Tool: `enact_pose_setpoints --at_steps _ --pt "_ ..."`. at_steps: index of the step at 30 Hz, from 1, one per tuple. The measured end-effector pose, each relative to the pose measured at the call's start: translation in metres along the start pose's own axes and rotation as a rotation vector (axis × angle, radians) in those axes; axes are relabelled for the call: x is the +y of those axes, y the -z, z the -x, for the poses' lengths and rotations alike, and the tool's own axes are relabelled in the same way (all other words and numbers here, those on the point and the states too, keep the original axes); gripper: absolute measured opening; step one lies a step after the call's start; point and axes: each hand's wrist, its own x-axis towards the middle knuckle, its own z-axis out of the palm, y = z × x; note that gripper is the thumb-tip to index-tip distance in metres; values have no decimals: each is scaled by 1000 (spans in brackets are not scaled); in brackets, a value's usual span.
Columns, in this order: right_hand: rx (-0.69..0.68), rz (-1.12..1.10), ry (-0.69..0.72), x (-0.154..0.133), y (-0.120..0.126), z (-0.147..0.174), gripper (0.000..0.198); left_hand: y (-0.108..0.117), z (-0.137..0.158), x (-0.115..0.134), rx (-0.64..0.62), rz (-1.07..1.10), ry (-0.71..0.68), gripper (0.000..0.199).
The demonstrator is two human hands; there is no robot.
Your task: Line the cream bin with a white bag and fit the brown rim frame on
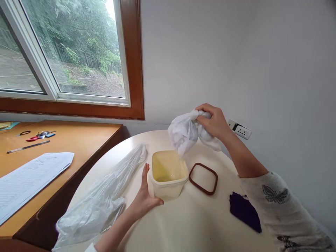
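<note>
My right hand (212, 120) is closed on the gathered, twisted neck of a white plastic bag (183, 131). The bag hangs in the air over the back right of an open, pale yellow plastic container (170, 190). Its lower part bulges, and what is inside cannot be made out. At the container's left front is my left hand (144, 199), fingers stretched upward and thumb spread toward the front wall. Whether it touches the wall is hard to tell. A brown-rimmed square lid or frame (215, 182) lies flat just right of the container.
A crumpled clear plastic bag (97, 203) covers the left side of the round white table (183, 224). Dark purple cloth (244, 211) lies at the right. The wooden desk (86, 134) holds papers (34, 178), a pen (28, 146) and keys (43, 134). A socket (243, 131) is on the wall.
</note>
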Motion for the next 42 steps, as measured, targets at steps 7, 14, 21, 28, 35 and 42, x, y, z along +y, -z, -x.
enact_pose_setpoints --at_steps 7,14,21,28,35,42 --pt "-348 -53 189 -29 -14 35 28 11 -3 12 248 96 -191 94" --pt "-445 69 323 -31 -30 52 38 24 -22 78 482 -100 -334 35" --pt "-270 46 360 -29 -31 50 34 14 -52 140 70 -294 -179 54" --pt "-158 107 267 -17 -46 63 27 4 -72 132 72 -407 -162 44" --pt "-103 19 153 -14 -56 82 22 6 -77 112 69 -478 -182 5" --pt "-252 -146 37 -21 -54 105 4 14 -81 117 187 -448 -171 16"
